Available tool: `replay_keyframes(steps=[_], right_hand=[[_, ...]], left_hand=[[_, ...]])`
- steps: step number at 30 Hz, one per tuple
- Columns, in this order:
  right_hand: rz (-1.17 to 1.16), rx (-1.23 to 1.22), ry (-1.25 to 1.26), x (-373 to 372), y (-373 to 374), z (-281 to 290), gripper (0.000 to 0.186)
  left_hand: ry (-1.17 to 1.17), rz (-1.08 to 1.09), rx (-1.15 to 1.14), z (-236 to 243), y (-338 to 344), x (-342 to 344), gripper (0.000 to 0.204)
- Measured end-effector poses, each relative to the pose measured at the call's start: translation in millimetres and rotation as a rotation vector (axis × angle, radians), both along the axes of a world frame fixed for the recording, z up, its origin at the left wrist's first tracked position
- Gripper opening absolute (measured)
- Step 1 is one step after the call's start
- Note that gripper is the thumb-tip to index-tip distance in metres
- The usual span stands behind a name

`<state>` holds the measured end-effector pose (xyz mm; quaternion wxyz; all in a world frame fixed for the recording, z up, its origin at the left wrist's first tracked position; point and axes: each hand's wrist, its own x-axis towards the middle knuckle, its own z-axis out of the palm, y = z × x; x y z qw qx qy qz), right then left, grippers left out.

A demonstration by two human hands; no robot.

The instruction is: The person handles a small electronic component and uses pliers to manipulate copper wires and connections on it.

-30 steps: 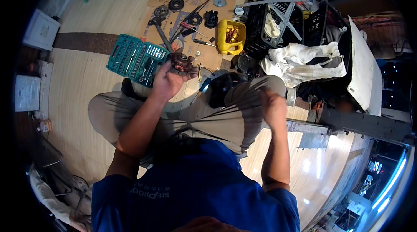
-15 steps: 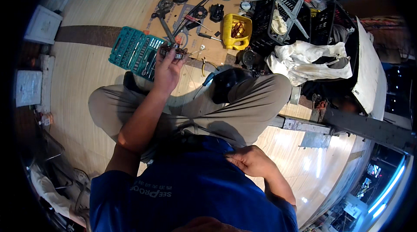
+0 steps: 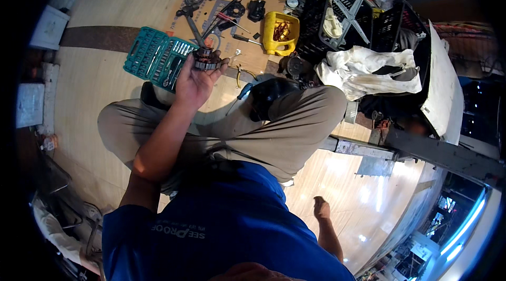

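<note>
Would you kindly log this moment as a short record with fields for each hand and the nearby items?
left hand: raised, holding a round metal part with copper windings
right hand: loosely closed, holds nothing, down by the person's right side above the wooden floor
beside left hand: green socket set case, open
on cardboard sheet: hand tools, yellow container
right of these: black crates, white cloth

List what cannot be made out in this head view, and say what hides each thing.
- Round dark metal part: underside hidden by the left hand.
- Right hand: small, near the blue shirt; grip unclear.
- Teal socket case: pieces too small.
- Yellow plastic jug: contents too small.
</note>
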<state>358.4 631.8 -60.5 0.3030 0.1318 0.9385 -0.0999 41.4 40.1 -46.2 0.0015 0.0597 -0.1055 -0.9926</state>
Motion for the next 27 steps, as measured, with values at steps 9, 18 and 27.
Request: replay_keyframes(steps=[9, 18, 27], right_hand=[[0.158, -0.214, -0.646, -82.0, -66.5, 59.9, 0.097], [0.392, -0.799, 0.448, -290.5, -322.7, 178.8, 0.045], [-0.012, -1.234, -0.215, -330.3, -400.3, 96.0, 0.02]], left_hand=[[0.124, -0.129, -0.031, 20.4, 24.1, -0.1, 0.053], [0.233, -0.14, -0.22, 31.6, 18.9, 16.6, 0.073], [0.237, -0.056, -0.309, 36.8, 20.2, 20.5, 0.074]])
